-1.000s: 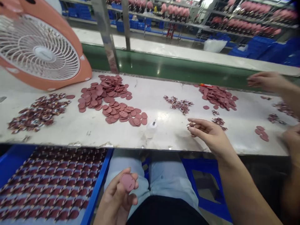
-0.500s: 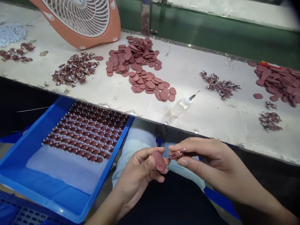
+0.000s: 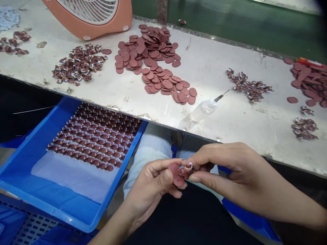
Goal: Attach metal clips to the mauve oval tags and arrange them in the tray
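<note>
My left hand (image 3: pixel 155 180) pinches a flat reddish-brown oval disc (image 3: pixel 176 177) by its edge, thumb in front and fingers behind. Between the thumb and fingertips of my right hand (image 3: pixel 217 166) is a small brown figurine (image 3: pixel 187 169) with white and tan details. The figurine is against the face of the disc, its lower side partly hidden. Both hands are above my lap, in front of the table edge. Left of them, a blue tray (image 3: pixel 76 217) contains rows of figurines on discs (image 3: pixel 94 136), laid on a pale sheet (image 3: pixel 68 180).
On the white table (image 3: pixel 143 112) are heaps of oval discs (image 3: pixel 153 47) and piles of figurines (image 3: pixel 79 64). A clear needle-tipped bottle (image 3: pixel 204 110) lies near the front edge. An orange fan (image 3: pixel 102 29) stands at the back left. More discs (image 3: pixel 311 81) and figurines (image 3: pixel 250 86) lie rightward.
My right hand has moved left and brought the figurine from beside the disc onto its face. My left hand keeps its pinch. The whole view has shifted slightly.
</note>
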{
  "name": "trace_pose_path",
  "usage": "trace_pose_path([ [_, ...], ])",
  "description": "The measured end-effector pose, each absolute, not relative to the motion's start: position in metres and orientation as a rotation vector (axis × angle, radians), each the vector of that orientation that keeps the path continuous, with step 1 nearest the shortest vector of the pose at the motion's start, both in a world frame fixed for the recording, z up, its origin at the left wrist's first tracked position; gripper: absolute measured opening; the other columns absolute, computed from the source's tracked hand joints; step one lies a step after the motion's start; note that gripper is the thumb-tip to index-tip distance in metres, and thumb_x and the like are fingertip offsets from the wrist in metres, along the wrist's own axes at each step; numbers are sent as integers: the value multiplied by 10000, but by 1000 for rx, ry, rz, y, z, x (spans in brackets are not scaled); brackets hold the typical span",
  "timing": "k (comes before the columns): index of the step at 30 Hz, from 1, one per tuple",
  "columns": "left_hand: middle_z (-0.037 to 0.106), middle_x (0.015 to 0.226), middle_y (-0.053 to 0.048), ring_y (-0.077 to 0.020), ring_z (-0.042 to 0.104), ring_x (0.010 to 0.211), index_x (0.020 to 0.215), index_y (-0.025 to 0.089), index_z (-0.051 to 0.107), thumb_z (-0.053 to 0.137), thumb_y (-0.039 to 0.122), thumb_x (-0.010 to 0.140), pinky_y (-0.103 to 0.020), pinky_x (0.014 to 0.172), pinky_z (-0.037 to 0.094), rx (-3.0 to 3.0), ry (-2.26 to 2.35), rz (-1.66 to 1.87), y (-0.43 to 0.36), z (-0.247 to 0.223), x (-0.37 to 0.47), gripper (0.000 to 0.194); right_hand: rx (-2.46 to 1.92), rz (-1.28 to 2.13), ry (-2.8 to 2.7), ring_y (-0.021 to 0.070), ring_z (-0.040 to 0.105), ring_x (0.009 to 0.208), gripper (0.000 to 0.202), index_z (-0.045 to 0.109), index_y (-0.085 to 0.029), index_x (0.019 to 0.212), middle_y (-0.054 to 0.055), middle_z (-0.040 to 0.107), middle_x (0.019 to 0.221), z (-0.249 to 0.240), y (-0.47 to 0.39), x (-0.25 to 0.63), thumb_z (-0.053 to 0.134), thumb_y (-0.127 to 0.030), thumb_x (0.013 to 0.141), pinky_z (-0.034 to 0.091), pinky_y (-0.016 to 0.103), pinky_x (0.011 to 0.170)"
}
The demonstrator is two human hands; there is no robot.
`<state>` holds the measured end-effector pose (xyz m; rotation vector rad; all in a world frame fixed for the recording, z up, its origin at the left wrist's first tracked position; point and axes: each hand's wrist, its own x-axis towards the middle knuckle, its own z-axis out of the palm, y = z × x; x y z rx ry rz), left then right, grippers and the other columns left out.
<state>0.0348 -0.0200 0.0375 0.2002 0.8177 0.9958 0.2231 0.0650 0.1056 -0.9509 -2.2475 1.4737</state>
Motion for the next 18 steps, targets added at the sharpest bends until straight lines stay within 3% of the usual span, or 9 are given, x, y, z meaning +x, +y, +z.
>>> trace_pose_path([
  [8, 690, 667, -29, -95, 616, 601, 974, 184, 817, 856, 477, 681, -158, 541, 544, 206, 844, 978, -18, 40, 35, 416, -881, 1421, -2329, 132, 695, 737, 147, 722, -267, 1004, -26, 758, 864, 110, 66, 221, 619, -192, 932, 525, 232, 677],
  [18, 667, 655, -22, -89, 609, 585, 951, 159, 810, 850, 460, 699, -161, 547, 544, 135, 842, 950, -21, 37, 37, 395, -829, 1386, -2488, 141, 684, 737, 134, 692, -239, 909, -16, 746, 864, 109, 68, 219, 570, -211, 958, 513, 265, 677],
])
